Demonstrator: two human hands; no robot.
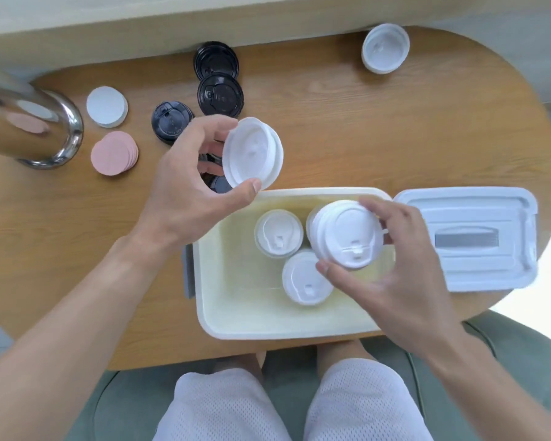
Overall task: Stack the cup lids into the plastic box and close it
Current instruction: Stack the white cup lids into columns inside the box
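The open plastic box (236,316) sits at the table's near edge, with two stacks of white cup lids (279,233) (304,278) inside. My left hand (185,183) grips a small stack of white lids (252,152), tilted, above the box's far left corner. Over the right side of the box, my right hand (395,265) holds another stack of white lids (347,235). The box's flat lid (468,240) lies on the table just right of the box.
Black lids (220,93) (171,120) (215,58) lie on the wooden table behind my left hand. White discs (106,106) and pink discs (113,153) sit at the left beside a metal column base (58,132). More white lids (385,47) rest at the far right.
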